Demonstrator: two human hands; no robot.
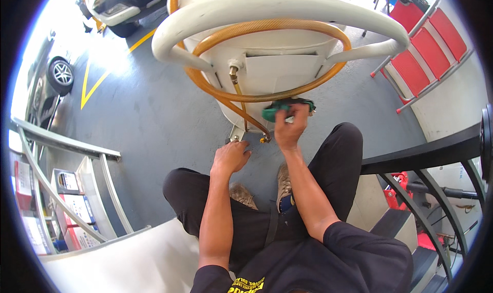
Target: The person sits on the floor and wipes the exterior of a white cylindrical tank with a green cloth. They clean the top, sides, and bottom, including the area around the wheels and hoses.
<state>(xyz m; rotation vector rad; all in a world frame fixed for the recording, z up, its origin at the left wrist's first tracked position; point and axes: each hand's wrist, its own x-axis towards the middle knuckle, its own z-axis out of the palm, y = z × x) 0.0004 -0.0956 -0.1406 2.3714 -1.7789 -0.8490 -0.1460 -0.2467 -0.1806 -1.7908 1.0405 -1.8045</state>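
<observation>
The white tank (pixel 275 72) stands in front of the person, its thick tubular handle (pixel 280 6) curving across the top and an amber hose (pixel 267 97) looped round its near side. The widest stretch of grey floor (pixel 144 108) lies left of the tank, bounded by a metal rack (pixel 72 139) nearer the person and a parked car (pixel 60 77) farther out. Right of the tank the floor runs to red chairs (pixel 421 49) and the wall, with a black railing (pixel 431 152) closing that side nearer the person. Before the tank, the knees and shoes (pixel 284 185) take up much of the room. The right hand (pixel 292 126) is at the tank's lower right, below the hose loop, fingers bent and closed on a green bundle (pixel 275 113), blurred, its far edge close against the tank. The left hand (pixel 232 156) is low at the tank's left foot (pixel 236 135), its fingers curled; whether they clamp or only touch something there, I cannot tell. Between the hands, at the tank's base, a brass fitting (pixel 265 139) ends the hose, apart from both.
</observation>
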